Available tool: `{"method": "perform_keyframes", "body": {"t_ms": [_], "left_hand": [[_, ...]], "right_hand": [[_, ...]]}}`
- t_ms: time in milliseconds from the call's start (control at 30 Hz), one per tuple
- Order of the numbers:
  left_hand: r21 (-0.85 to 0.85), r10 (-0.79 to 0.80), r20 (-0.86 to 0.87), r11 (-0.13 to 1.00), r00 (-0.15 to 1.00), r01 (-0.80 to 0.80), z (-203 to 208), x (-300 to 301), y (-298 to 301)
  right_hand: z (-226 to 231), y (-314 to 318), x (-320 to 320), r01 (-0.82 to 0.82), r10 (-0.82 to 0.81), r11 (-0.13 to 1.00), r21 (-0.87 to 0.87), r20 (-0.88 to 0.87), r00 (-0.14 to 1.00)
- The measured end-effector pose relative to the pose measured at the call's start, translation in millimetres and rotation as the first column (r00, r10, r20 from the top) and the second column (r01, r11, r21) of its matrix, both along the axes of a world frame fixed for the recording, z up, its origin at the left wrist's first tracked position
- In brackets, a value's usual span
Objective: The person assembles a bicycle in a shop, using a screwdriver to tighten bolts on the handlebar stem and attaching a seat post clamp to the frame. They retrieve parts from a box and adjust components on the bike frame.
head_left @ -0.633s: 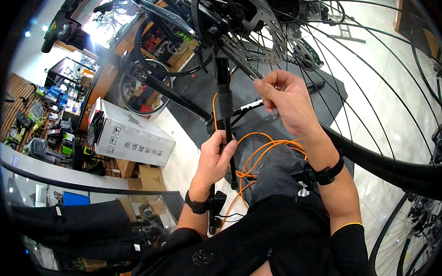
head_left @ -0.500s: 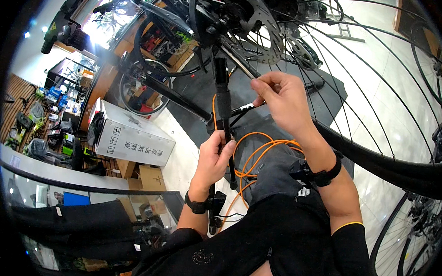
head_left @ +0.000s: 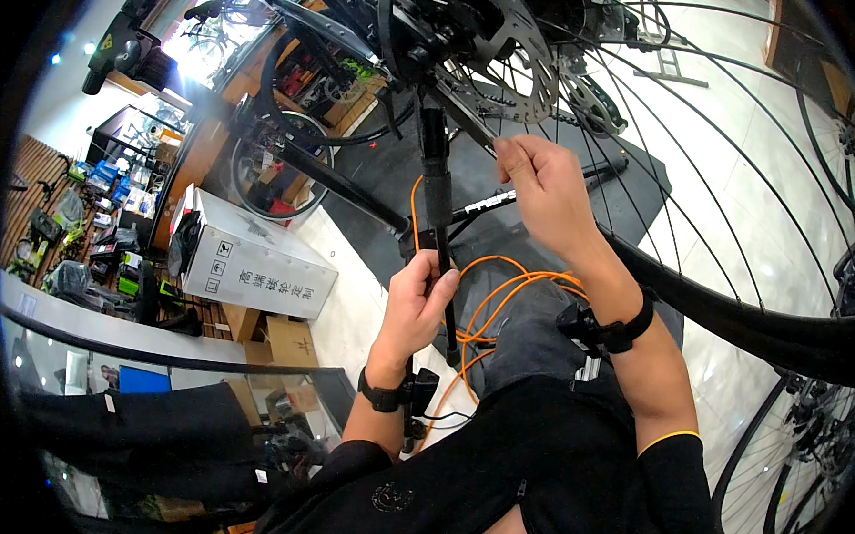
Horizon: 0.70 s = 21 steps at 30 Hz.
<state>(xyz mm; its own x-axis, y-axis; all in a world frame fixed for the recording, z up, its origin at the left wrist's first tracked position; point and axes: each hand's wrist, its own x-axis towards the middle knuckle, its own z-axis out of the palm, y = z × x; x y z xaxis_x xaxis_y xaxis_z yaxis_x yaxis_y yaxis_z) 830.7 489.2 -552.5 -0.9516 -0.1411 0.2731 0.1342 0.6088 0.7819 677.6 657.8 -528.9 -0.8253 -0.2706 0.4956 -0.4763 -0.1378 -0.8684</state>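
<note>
My right hand is closed around the lower end of a slim, grey metal bar, which slants up toward the bicycle's axle area. Its kind cannot be made out. Just beside the bar's upper part is the bicycle's disc brake rotor. Lower and to the left, my left hand has its fingers curled against a black rod, thumb along its side. That rod hangs nearly upright below the frame, with a thicker upper section and a thin lower end. My left palm and some fingertips are hidden.
A large spoked wheel curves along the right. An orange hose lies coiled beneath my hands, by a black stand leg on the dark mat. A white box and glass display case stand left.
My right hand has shifted slightly to the right and down with the metal bar, uncovering more of the stand leg. My left hand stays nearly in place.
</note>
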Motion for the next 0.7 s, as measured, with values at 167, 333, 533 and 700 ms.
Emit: {"method": "perform_keyframes", "body": {"t_ms": [167, 333, 533, 700], "left_hand": [[0.015, 0.0, 0.019, 1.0, 1.0, -0.001, 0, -2, 3], [0.035, 0.01, 0.009, 0.999, 1.0, -0.01, 0, -1, 3], [0.036, 0.01, -0.009, 0.999, 1.0, -0.01, 3, -2, 3], [0.037, 0.003, -0.009, 0.999, 1.0, -0.003, 1, 1, -1]], "right_hand": [[-11, -7, -12, -0.34, 0.388, 0.906, -0.253, 0.174, 0.905], [-6, -2, -12, -0.458, 0.628, 0.759, -0.462, 0.336, 0.702], [-11, -6, -5, -0.393, 0.495, 0.825, -0.406, 0.182, 0.85], [-8, 0, 0, -0.467, 0.704, 0.681, -0.565, 0.326, 0.631]]}}
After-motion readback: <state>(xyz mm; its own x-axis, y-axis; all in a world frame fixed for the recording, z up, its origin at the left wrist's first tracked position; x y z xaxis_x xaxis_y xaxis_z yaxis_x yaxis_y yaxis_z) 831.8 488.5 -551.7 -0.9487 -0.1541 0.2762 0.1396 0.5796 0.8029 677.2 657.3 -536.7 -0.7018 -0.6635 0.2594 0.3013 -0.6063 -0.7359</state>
